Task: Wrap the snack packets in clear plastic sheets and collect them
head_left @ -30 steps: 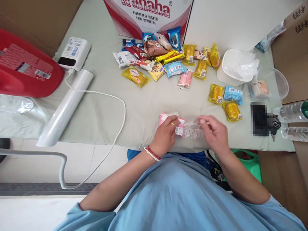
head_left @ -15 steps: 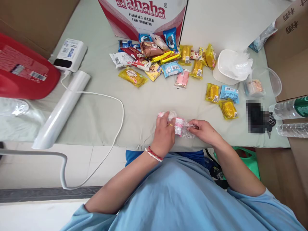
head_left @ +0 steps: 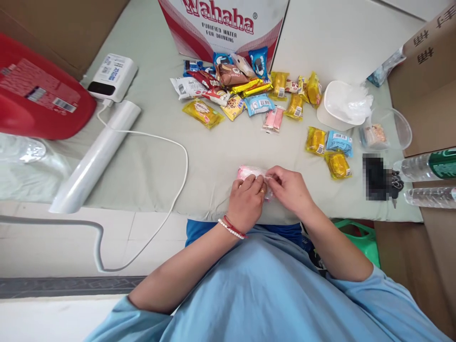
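Note:
Close to the table's front edge lies a pink-and-white packet (head_left: 245, 172) in clear plastic wrap (head_left: 270, 194). My left hand (head_left: 246, 200) presses down on it, the fingers closed together over its top and hiding much of it. Thumb and fingertips of my right hand (head_left: 290, 191) pinch the wrap at the packet's right side, touching the left fingertips. What lies under both hands is hidden.
Several wrapped snacks (head_left: 233, 73) are heaped before a Wahaha box (head_left: 224, 21). More yellow packets (head_left: 337, 165), a white tub (head_left: 335, 114) and bottles (head_left: 423, 164) stand right. A plastic film roll (head_left: 96, 156), white cable (head_left: 181, 147) and red container (head_left: 39, 90) lie left.
My right hand has moved left, close against my left hand, folding the loose wrap in over the packet. The left fingers have shifted slightly right and down. The view has tilted a little.

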Tool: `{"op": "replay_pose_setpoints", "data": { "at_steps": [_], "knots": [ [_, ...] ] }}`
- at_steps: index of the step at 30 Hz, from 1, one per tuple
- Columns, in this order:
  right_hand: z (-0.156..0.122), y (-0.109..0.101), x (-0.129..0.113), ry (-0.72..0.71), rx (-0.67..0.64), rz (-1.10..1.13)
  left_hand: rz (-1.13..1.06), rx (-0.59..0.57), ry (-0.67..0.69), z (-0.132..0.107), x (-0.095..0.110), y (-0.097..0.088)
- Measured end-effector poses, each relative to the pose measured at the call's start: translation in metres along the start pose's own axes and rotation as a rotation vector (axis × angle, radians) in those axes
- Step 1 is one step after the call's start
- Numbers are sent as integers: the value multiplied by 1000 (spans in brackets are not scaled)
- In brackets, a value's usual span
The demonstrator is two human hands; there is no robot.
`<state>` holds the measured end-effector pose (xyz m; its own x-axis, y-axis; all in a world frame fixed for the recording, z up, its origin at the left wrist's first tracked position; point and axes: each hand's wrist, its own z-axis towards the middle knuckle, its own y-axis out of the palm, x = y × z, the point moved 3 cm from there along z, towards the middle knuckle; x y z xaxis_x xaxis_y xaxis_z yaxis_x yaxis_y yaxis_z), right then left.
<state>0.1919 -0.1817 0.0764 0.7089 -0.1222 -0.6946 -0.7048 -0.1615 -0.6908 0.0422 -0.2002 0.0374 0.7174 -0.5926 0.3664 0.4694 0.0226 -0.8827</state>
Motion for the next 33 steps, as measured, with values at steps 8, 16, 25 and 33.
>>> {"op": "replay_pose_setpoints", "data": {
  "at_steps": [8, 16, 25, 33],
  "knots": [
    [18, 20, -11, -107, -107, -132, -648, 186, -290, -12, -48, -32],
    [13, 24, -7, -86, -74, -50, -168, 31, -568, -6, -58, -5],
    [-17, 31, 2, 119, -12, 686, -340, 289, -372, 0, -15, -28],
    [-20, 39, 16, 281, -87, 1046, -573, 253, 48, 0, 11, -14]
  ]
}}
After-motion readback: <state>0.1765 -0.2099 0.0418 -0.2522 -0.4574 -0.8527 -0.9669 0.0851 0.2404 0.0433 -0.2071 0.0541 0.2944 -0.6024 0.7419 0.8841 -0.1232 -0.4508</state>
